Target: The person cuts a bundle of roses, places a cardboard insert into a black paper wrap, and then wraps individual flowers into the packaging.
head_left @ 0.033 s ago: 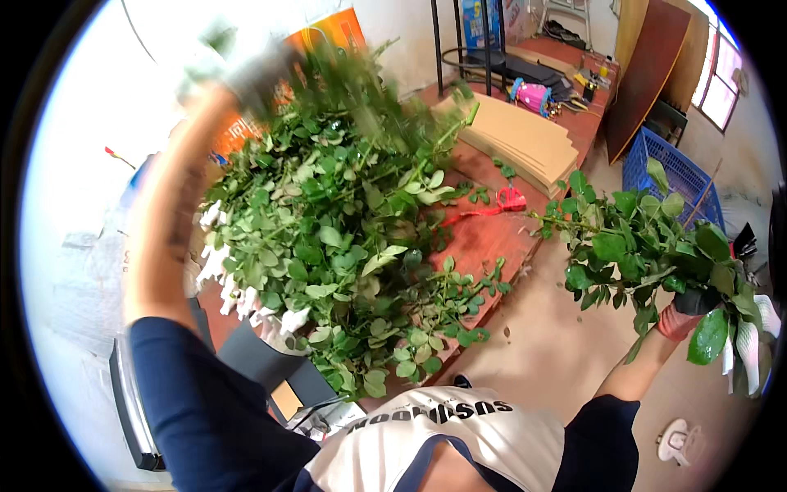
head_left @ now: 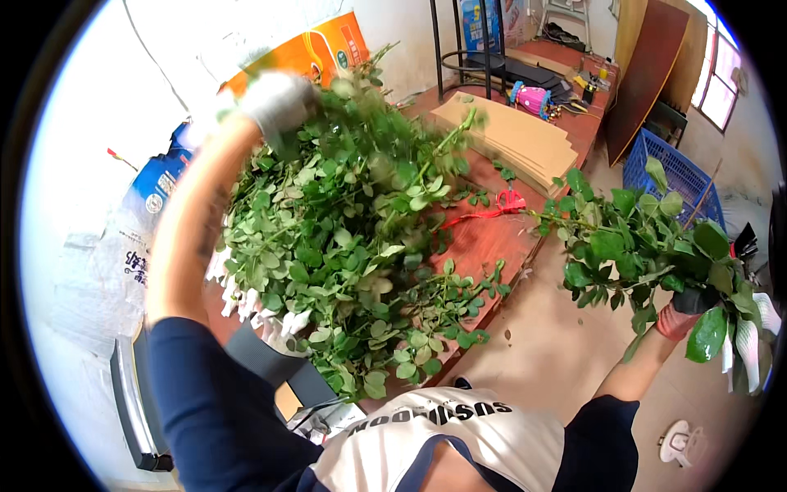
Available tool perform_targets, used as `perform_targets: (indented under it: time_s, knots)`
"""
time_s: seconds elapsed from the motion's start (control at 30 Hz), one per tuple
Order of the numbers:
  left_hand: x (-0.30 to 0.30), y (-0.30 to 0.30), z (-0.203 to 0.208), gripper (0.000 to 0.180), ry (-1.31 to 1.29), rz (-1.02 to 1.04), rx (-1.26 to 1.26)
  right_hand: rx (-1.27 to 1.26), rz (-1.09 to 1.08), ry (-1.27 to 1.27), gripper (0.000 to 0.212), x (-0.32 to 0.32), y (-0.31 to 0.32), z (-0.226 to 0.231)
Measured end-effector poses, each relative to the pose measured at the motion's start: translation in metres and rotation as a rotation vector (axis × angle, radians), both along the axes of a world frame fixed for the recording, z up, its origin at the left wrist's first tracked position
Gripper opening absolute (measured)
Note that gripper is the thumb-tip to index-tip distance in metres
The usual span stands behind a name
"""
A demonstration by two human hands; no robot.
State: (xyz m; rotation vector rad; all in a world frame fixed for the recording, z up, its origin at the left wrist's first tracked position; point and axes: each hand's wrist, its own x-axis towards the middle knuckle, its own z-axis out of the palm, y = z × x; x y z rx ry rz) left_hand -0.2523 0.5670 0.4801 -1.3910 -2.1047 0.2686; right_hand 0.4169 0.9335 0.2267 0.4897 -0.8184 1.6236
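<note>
A big heap of leafy green cut stems (head_left: 336, 238) lies on the red table. White netted ends (head_left: 246, 302) stick out along its left side. My left hand (head_left: 283, 102), in a pale glove, is over the heap's far left part; motion smears its fingers, and whether it grips any stem is hidden. Out at the right, my right hand (head_left: 687, 310) is closed around a bunch of leafy stems (head_left: 631, 238). Its glove is dark and reddish. White netted flower heads (head_left: 746, 348) hang at that bunch's outer end. Red scissors (head_left: 508, 202) rest near the table's right edge.
Flat brown cardboard sheets (head_left: 508, 135) are stacked beyond the scissors. A black metal stand (head_left: 471, 57) and a pink-and-blue spool-like object (head_left: 531, 100) are farther back. On the floor, right, stands a blue plastic crate (head_left: 672, 176). An orange package (head_left: 328, 51) is behind the heap.
My left hand has come slightly down and to the right, and blurred foliage beside it has dropped toward the heap. The right hand and its bunch have barely moved.
</note>
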Motion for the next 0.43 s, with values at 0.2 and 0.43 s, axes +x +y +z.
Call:
perform_targets:
  time_s: [0.2, 0.43]
  knots:
    - [-0.012, -0.015, -0.013, 0.022, -0.172, 0.181, 0.070, 0.027, 0.067, 0.000, 0.045, -0.001, 0.000, -0.013]
    - [0.028, -0.009, -0.058, 0.021, -0.114, 0.112, -0.040, 0.104, 0.128, -0.071, 0.047, -0.007, 0.006, -0.007]
